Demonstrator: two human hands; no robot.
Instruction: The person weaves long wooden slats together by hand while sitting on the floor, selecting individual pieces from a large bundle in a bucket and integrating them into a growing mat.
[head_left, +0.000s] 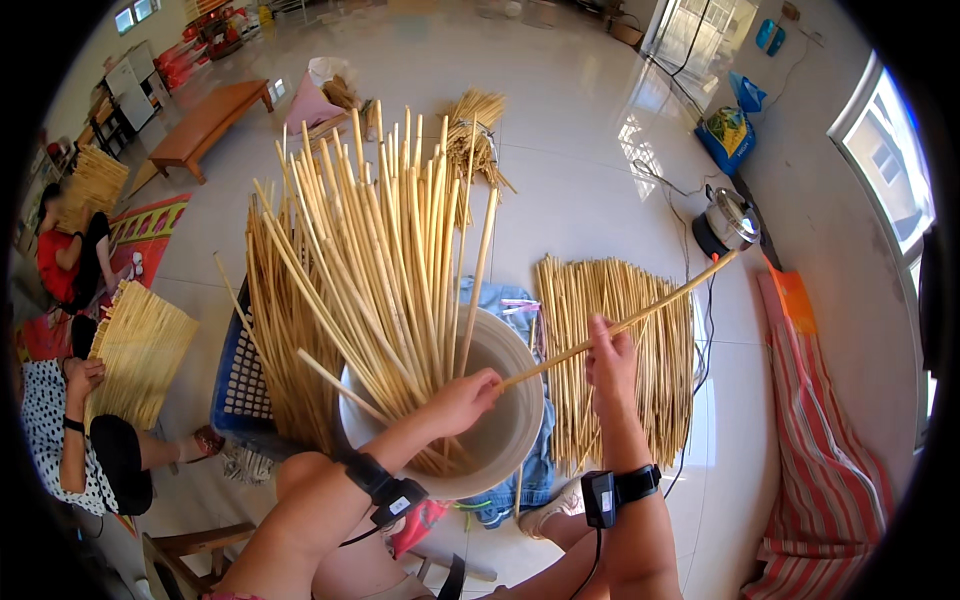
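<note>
A long pale reed stalk slants up to the right across my two hands. Its lower end is pinched in the fingers of my left hand, above the bucket. Farther up its length, my right hand is closed around it. Below my left forearm stands a white bucket, with a thick bunch of reed stalks leaning upright in it. Beneath and beyond my right hand, a layer of reed stalks lies side by side on the floor, partly over blue denim cloth.
Left of the bucket, a blue plastic basket holds more stalks. Two people sit at the left, each with a reed panel. An electric pot with cords stands by the right wall, near striped fabric. A brown bench is farther back.
</note>
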